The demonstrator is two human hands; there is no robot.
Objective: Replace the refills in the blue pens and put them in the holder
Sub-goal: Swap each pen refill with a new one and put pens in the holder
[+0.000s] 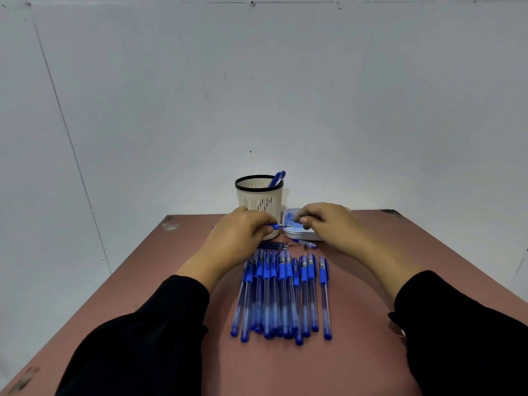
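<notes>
Blue pen [273, 226] pinched in left hand [238, 234], right hand [328, 224] pinching its refill [287, 226]: refill swap underway; next, careful alignment, then holder [259, 197].

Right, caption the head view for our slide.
Both hands work one blue pen near the holder.

Both arms fwd, left hand [238, 228] & right hand [328, 221] fingers curled in pinching grip, nearly touching.

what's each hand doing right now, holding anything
Left hand: grips a blue pen by its grip end.
Right hand: fingers curled at the pen's tip; what it pinches cannot be told.
</notes>
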